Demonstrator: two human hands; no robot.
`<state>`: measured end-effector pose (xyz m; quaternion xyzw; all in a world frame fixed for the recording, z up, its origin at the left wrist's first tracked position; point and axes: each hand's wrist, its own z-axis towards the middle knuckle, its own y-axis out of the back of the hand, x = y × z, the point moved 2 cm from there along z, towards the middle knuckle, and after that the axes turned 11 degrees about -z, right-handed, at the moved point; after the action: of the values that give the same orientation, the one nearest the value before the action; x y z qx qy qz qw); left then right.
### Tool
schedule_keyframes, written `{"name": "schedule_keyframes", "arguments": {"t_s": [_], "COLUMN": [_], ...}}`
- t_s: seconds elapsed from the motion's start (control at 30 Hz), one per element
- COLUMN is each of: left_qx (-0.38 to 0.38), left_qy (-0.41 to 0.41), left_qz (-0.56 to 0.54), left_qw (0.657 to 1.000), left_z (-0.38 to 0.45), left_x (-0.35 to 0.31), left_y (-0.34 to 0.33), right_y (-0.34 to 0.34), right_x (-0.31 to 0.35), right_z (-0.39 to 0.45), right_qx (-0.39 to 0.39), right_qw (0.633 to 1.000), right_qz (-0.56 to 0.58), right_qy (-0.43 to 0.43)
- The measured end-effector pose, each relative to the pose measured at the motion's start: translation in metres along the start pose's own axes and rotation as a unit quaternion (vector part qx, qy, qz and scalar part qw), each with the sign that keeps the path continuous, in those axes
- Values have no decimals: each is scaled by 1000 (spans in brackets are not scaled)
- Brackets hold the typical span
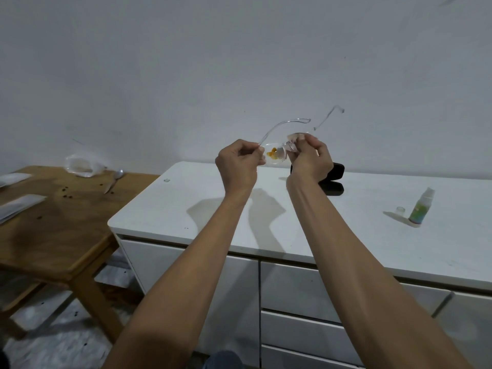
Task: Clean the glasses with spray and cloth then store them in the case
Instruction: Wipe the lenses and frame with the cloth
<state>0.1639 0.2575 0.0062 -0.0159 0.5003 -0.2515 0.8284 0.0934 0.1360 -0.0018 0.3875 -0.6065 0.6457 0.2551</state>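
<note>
A plain home room: white drawer cabinet (pixel 292 209), wooden side table (pixel 66 222), bare wall (pixel 186 62).

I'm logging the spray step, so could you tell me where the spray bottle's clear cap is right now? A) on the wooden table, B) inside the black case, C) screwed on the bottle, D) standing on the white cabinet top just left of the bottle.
D: the clear cap stands on the white cabinet top just left of the uncapped spray bottle, apart from the black case.
</note>
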Motion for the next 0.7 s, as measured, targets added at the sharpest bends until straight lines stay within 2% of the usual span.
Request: {"name": "schedule_keyframes", "arguments": {"t_s": [0.1,0.23,0.37,0.47,0.57,0.7], "left_qx": [-9,-11,2,8,13,34], "left_qy": [-20,-12,24,46,54,47], "left_qz": [9,33,30,21,15,8], "left_qw": [1000,999,999,999,998,998], "left_z": [0,7,10,9,11,14], "left_x": [-2,2,7,10,9,3], "left_y": [-2,9,22,30,34,34], "right_y": [-4,14,32,40,44,40], "right_x": [2,7,12,16,24,26], "right_z": [4,6,7,2,-4,-2], "right_qx": [36,125,192,245,263,214], "right_qw": [999,982,942,908,895,911], "right_qz": [-25,-143,-274,-332,-339,-317], "right_qy": [-7,-15,18,76,123,153]}}
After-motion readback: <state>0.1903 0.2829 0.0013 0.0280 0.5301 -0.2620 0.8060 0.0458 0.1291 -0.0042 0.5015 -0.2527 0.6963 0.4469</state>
